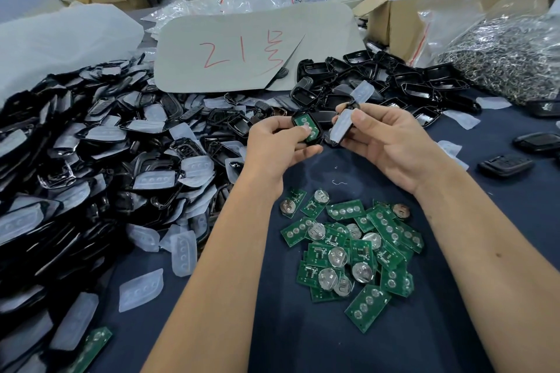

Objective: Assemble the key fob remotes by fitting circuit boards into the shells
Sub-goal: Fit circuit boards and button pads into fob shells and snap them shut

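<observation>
My left hand grips a black shell half with a green circuit board seated in it, thumb on the board. My right hand pinches a second black shell half fitted with a translucent rubber button pad, held just to the right of the first and apart from it. Below my hands, a loose heap of green circuit boards with coin-cell holders lies on the dark blue cloth. A big pile of black shells with rubber pads fills the left side.
More empty black shell halves lie behind my hands. A grey cardboard sheet marked in red sits at the back. A plastic bag of metal rings and a cardboard box stand at right. A few finished fobs lie at the right edge.
</observation>
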The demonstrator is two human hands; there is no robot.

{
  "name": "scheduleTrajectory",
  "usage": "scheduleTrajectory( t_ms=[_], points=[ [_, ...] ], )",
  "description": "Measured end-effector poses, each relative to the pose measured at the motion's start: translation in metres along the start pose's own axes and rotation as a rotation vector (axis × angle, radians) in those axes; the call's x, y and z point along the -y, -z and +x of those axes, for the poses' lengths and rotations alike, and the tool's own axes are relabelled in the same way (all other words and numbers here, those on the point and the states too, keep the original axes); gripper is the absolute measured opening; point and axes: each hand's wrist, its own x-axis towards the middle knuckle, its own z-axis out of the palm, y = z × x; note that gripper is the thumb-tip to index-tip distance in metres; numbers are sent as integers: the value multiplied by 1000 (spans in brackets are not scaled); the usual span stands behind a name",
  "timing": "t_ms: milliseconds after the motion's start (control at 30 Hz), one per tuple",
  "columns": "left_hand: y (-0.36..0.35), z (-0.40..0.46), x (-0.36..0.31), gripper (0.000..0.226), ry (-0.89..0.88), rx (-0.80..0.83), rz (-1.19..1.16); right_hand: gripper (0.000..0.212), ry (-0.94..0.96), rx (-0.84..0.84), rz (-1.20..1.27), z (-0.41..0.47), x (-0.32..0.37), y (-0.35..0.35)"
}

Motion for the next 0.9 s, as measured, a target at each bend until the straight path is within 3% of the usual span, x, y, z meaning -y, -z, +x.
scheduleTrajectory(
  t_ms=[333, 500, 733, 900],
  points=[
    [-2, -1, 3, 13, -8, 14, 40, 34, 11, -41, -79, 0, -3, -6],
    [-1, -2, 7, 12, -47, 28, 51, 47, 22, -120, -115, 0, -4, -9],
    [-4, -4, 13, 13, -306, 27, 329, 18, 71, -186, -239, 0, -8, -14],
    [-10, -6, 12, 21, -443, 57, 476, 22, 91, -233, -253, 1, -10, -15]
  ],
)
